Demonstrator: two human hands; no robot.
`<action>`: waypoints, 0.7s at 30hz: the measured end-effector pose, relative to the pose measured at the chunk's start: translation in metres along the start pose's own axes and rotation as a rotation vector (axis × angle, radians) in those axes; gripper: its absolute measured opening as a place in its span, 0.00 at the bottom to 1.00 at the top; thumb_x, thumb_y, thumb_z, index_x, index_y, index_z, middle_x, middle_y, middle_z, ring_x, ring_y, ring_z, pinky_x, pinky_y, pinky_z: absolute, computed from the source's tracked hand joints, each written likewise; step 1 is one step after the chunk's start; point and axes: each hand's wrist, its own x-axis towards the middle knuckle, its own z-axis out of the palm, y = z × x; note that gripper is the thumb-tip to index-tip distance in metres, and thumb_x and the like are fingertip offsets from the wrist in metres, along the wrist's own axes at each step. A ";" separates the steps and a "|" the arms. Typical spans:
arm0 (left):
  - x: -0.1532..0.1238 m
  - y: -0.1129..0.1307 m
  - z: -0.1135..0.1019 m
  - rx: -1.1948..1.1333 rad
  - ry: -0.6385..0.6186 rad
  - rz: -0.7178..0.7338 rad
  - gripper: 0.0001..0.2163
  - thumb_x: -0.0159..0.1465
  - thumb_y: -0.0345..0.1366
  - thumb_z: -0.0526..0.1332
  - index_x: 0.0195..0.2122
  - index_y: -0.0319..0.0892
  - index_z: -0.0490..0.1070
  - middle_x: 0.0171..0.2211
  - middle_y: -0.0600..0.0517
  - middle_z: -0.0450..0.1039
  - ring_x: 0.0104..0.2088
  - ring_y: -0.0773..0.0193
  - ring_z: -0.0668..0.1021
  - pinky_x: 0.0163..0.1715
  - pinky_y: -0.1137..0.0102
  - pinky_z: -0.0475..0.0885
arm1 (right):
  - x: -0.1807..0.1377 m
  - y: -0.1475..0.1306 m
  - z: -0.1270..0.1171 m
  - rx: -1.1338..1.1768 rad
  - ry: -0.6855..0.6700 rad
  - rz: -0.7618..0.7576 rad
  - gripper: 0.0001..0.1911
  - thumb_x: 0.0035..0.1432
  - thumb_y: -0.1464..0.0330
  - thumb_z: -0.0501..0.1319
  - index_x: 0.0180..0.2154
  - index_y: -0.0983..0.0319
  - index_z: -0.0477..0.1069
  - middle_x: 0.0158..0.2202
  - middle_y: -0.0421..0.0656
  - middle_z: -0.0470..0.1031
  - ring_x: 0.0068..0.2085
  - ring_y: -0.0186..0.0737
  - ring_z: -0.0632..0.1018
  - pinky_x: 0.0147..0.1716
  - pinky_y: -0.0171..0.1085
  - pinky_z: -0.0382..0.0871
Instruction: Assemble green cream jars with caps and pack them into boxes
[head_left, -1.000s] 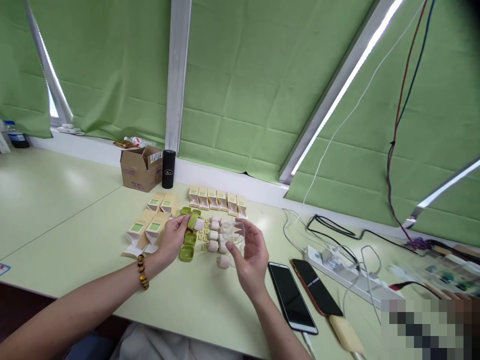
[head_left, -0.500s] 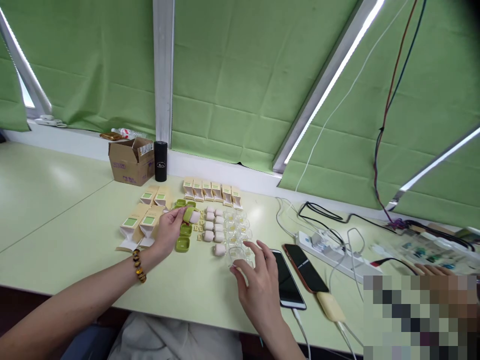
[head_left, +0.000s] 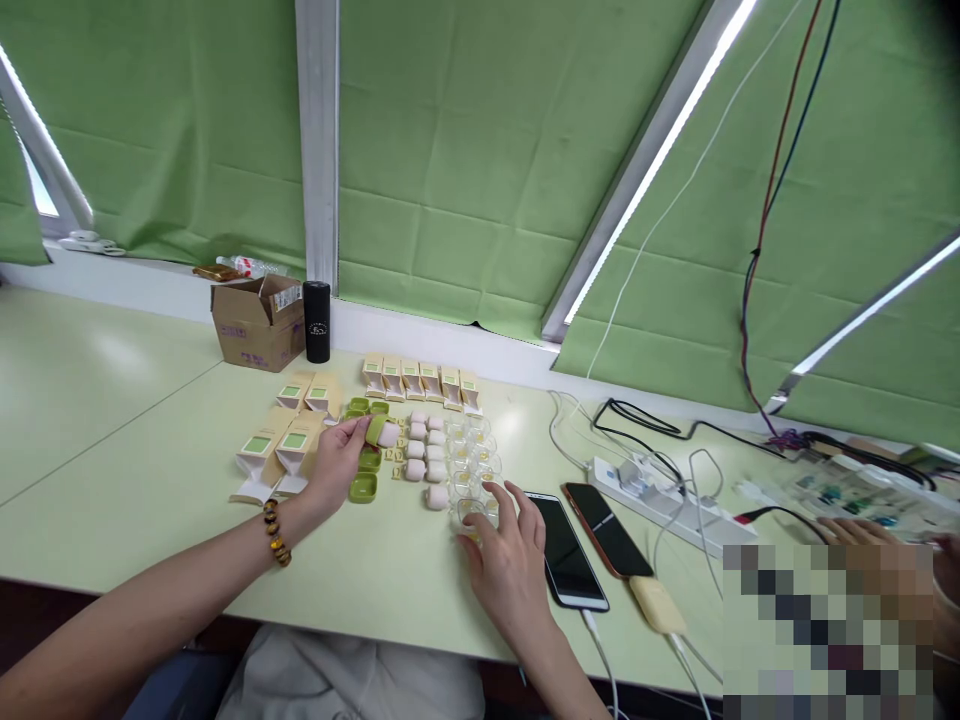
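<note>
My left hand (head_left: pixel 337 463) holds a small green case with a pink pad in it (head_left: pixel 381 432) a little above the pale green table (head_left: pixel 150 460). A bead bracelet sits on that wrist. My right hand (head_left: pixel 510 555) rests low on the table, its fingers on a clear plastic piece (head_left: pixel 469 510) at the near end of a row of clear pieces (head_left: pixel 469 455). Between the hands lie pink pads (head_left: pixel 421 452) in rows and green cases (head_left: pixel 363 487).
Folded tan cartons (head_left: pixel 285 440) lie left of the hands, more cartons (head_left: pixel 420 380) stand behind. A cardboard box (head_left: pixel 255 325) and black cylinder (head_left: pixel 316 321) are at the back. Two phones (head_left: pixel 592 540), a power strip (head_left: pixel 660 500) and cables lie right. Another person's hand (head_left: pixel 847 530) is at far right.
My right hand has come down from mid-air with the clear piece and now rests on the table by the clear row. My left hand has hardly moved.
</note>
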 end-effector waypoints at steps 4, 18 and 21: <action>-0.001 0.001 0.003 -0.025 -0.031 -0.026 0.23 0.58 0.58 0.73 0.36 0.40 0.80 0.33 0.48 0.79 0.31 0.63 0.77 0.28 0.70 0.72 | 0.015 -0.002 -0.012 0.058 0.001 0.015 0.12 0.61 0.68 0.69 0.47 0.53 0.74 0.62 0.52 0.71 0.67 0.72 0.64 0.60 0.72 0.63; -0.009 0.014 0.014 -0.258 -0.217 -0.213 0.15 0.53 0.43 0.77 0.34 0.38 0.80 0.33 0.48 0.78 0.31 0.66 0.76 0.30 0.74 0.72 | 0.106 -0.067 0.049 0.712 0.046 0.027 0.32 0.56 0.71 0.70 0.61 0.54 0.68 0.58 0.49 0.74 0.63 0.57 0.71 0.64 0.60 0.69; -0.009 0.015 0.014 -0.260 -0.230 -0.210 0.14 0.54 0.42 0.77 0.32 0.38 0.80 0.30 0.49 0.77 0.29 0.68 0.74 0.28 0.75 0.70 | 0.108 -0.071 0.058 0.809 0.063 0.107 0.25 0.56 0.73 0.69 0.55 0.54 0.71 0.55 0.47 0.75 0.61 0.54 0.72 0.63 0.58 0.69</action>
